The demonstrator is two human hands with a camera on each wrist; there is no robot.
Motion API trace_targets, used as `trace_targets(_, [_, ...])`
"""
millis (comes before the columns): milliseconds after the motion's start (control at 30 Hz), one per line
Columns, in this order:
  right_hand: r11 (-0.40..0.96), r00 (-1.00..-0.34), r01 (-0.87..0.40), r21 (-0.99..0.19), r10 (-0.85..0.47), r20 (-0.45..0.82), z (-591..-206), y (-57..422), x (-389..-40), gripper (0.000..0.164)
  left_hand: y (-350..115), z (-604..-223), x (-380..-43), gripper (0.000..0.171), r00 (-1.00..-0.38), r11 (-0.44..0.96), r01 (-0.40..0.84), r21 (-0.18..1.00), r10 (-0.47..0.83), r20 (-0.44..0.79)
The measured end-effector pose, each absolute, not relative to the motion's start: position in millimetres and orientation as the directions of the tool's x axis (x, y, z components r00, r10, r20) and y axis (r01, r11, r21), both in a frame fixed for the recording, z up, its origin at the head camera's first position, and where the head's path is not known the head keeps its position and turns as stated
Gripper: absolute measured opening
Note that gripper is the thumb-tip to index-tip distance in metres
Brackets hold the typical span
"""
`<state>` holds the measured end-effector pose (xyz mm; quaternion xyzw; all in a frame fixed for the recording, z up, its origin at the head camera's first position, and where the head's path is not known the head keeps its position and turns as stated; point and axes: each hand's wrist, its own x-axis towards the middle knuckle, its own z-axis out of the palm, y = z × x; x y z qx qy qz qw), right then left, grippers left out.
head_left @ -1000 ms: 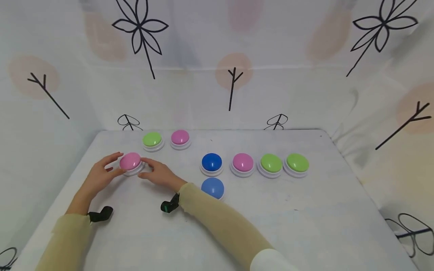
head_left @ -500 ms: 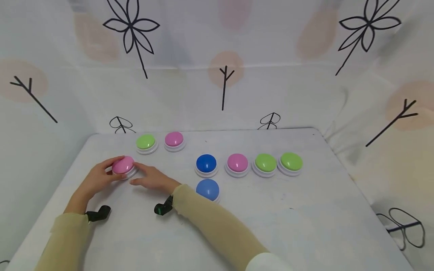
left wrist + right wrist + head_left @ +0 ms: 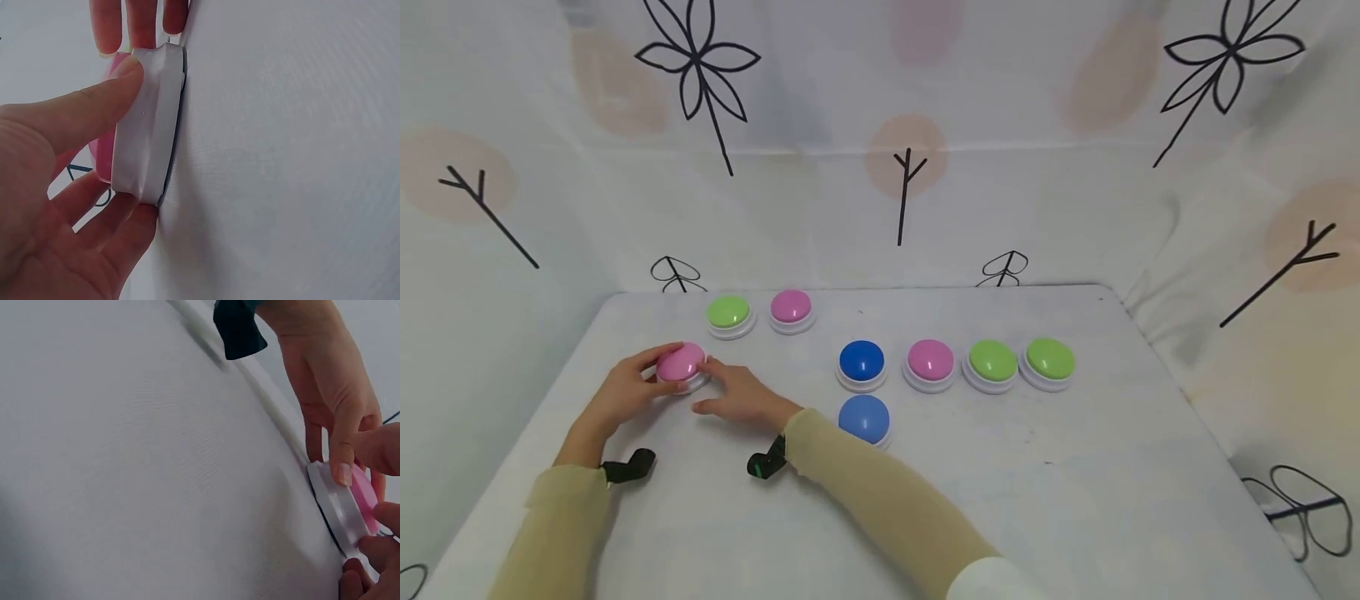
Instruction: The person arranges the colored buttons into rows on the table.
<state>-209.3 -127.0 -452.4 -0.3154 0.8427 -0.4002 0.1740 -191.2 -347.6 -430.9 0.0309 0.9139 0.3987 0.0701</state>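
Observation:
A pink push button with a white round base stands at the table's left side, between both hands. My left hand grips it from the left. In the left wrist view the thumb presses the white side of the base, while the other fingers reach round beneath its far edge. My right hand comes in from the right, its extended fingers touching the base's side and the pink dome's edge. Its thumb stands apart from the button.
Behind stand a green button and another pink button. To the right are a dark blue button, a third pink one and two green ones. A lighter blue button sits right beside my right sleeve.
Both hands have closed in on the pink button; the left fingers now lie over its edge and the right fingertips touch it. The head view has shifted slightly. The other buttons stay put.

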Motion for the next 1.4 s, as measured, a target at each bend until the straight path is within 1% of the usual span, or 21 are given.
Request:
trace_targets(100, [0.497,-0.742,-0.422,-0.758,-0.670,-0.025,-454,-127,-207,0.072,-347,-432,-190,0.076,-0.990,0.685,0.007,0.728,0.109,-0.093])
trace_targets(367, [0.486,-0.788,-0.390,-0.782,-0.615,0.011,-449,-125,-202,0.071,-341,-423,-185,0.075,-0.995,0.703,0.001,0.711,0.071,-0.068])
trace_targets(567, [0.468,-0.820,-0.376,-0.800,-0.570,0.052,-442,-121,-195,0.068,-330,-414,-175,0.079,-1.000,0.692,0.016,0.722,0.020,0.004])
trace_targets(767, [0.437,-0.841,-0.387,-0.812,-0.528,0.117,-436,-115,-187,0.066,-317,-408,-163,0.074,-0.997,0.673,0.049,0.738,-0.012,0.076])
trace_targets(900, [0.417,-0.839,-0.397,-0.817,-0.527,0.139,-431,-110,-182,0.066,-311,-405,-155,0.073,-0.995,0.672,0.054,0.738,-0.030,0.100])
trace_targets(1167, [0.399,-0.808,-0.489,-0.776,-0.543,0.230,-429,-97,-177,0.067,-302,-398,-145,0.070,-0.990,0.704,0.088,0.705,-0.017,0.141])
trace_targets(1400, [0.385,-0.801,-0.504,-0.773,-0.542,0.253,-425,-84,-174,0.064,-294,-394,-134,0.068,-0.986,0.717,0.120,0.687,0.007,0.165])
